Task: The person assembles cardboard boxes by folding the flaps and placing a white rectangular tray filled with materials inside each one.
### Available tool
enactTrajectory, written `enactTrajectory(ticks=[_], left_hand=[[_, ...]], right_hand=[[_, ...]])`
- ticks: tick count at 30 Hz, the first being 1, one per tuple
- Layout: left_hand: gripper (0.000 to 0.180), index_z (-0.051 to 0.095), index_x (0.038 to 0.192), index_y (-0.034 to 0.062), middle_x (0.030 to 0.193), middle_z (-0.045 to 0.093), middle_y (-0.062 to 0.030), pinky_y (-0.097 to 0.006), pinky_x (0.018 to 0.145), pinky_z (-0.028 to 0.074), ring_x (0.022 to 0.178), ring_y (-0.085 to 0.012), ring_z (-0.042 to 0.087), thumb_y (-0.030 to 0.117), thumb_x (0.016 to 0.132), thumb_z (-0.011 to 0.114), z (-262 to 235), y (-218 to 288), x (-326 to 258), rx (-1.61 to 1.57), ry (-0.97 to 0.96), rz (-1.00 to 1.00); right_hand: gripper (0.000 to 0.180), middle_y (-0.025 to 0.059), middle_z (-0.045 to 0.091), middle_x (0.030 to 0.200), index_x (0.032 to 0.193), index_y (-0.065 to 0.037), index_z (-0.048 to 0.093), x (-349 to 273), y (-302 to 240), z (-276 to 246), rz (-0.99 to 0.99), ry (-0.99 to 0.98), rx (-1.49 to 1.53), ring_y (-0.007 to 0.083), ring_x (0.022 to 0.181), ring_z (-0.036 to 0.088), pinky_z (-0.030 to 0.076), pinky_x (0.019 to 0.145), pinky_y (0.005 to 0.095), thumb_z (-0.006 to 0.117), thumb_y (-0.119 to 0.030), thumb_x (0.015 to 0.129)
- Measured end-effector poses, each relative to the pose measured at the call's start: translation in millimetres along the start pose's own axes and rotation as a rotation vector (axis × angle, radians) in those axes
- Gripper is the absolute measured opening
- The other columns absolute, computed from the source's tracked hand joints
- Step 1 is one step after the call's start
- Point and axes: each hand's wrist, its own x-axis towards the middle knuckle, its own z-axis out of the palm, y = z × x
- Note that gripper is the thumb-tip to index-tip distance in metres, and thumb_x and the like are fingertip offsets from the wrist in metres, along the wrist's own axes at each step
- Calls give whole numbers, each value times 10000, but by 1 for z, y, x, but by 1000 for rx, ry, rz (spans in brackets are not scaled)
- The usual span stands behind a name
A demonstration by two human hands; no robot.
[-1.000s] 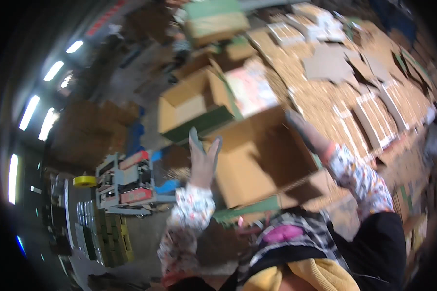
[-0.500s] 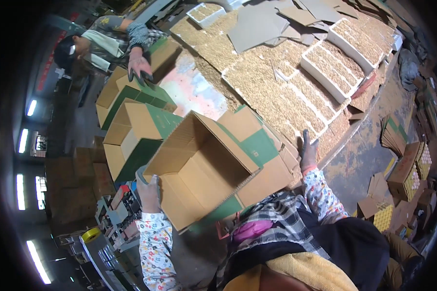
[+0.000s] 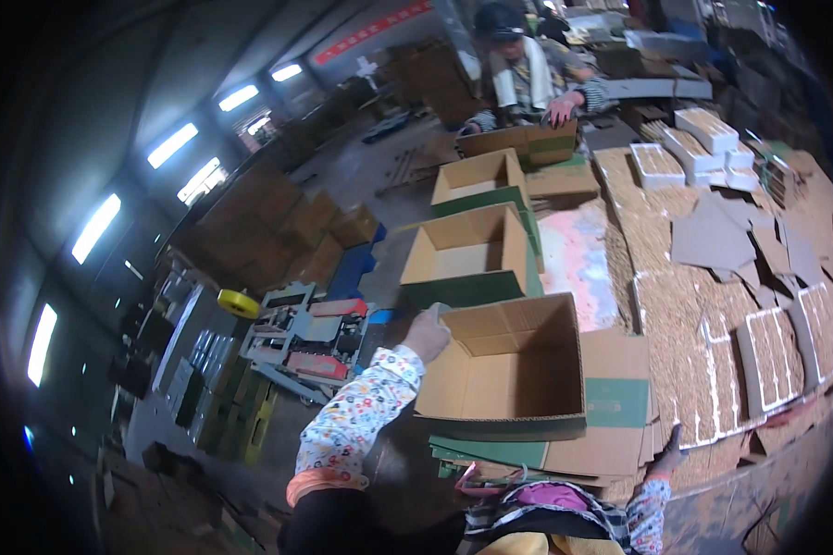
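Note:
An open-topped cardboard box, brown inside with green on its outer side, sits on a stack of flat brown-and-green cardboard in front of me. My gloved left hand grips the rim at its far left corner. To the right, my gloved right hand is beside the stack's right edge, next to the grain-like bedding. Its fingers are stretched out and nothing shows in them. Beyond my box stand a second open box and a third in a row.
Across the table, a co-worker's gloved hand rests on another box. White trays filled with bedding and grey cardboard sheets lie on the right. A grey-and-red machine and stacked cartons stand at left.
My view has swung, so the window wall and the co-worker's side show more. My left hand stays on the box's rim. The co-worker's hand has shifted to a farther box.

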Motion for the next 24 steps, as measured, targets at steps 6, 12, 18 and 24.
enactTrajectory(ticks=[6, 12, 18, 24], left_hand=[[549, 395, 1314, 44, 979, 622, -218, -377, 834, 469, 930, -331, 607, 20, 781, 524, -18, 7, -58, -111, 167, 68], [489, 389, 1306, 14, 895, 627, -116, -289, 661, 497, 748, -180, 612, 50, 852, 567, 22, -72, -49, -364, 540, 46], [178, 630, 963, 6, 863, 639, -66, -289, 656, 482, 751, -136, 593, 156, 875, 590, 63, -3, -13, -1298, 241, -155], [289, 663, 874, 44, 744, 605, 2, -298, 575, 429, 626, -108, 509, 316, 893, 569, 152, -31, 64, -1441, 120, -3]], right_hand=[[599, 123, 407, 1346, 1344, -88, 415, 28, -14, -70, 89, -82, 60, 280, 1171, 448, 416, 938, 478, 580, -393, 855], [623, 137, 347, 1393, 1399, -137, 341, 38, -68, -93, -489, -412, -323, 263, 1237, 403, 378, 1024, 412, 614, -161, 839], [614, 156, 391, 1375, 1368, -1, 316, 16, -216, 11, -604, -783, -495, 269, 1222, 443, 402, 1001, 399, 576, -283, 890], [272, 126, 590, 1120, 1182, 0, 516, -62, -272, 199, 76, -1171, -484, 162, 1050, 562, 458, 903, 299, 459, -133, 951]])
